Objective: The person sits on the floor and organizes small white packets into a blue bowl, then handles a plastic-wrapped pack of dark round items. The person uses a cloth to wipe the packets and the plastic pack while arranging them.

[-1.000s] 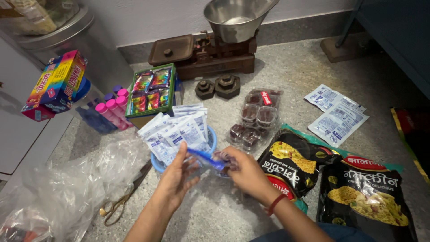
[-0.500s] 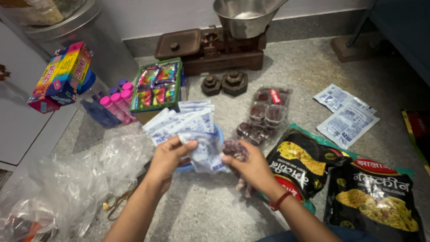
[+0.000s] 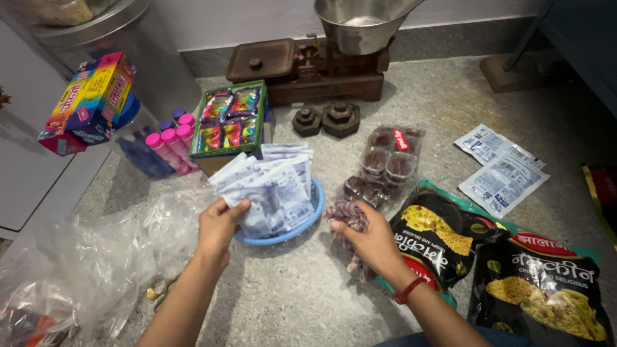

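While the left hand (image 3: pixel 218 225) pinches a pale sachet (image 3: pixel 257 212) at the near-left rim of the blue bowl (image 3: pixel 313 212), the right hand (image 3: pixel 369 241), just right of it, closes its fingers on a strip of dark packets (image 3: pixel 347 215) trailing toward the person.

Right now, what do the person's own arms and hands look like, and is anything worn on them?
Both forearms are bare, with no sleeves and no gloves. The right hand has a thin red band around the wrist. The left hand and its wrist carry nothing; no rings are visible on either hand.
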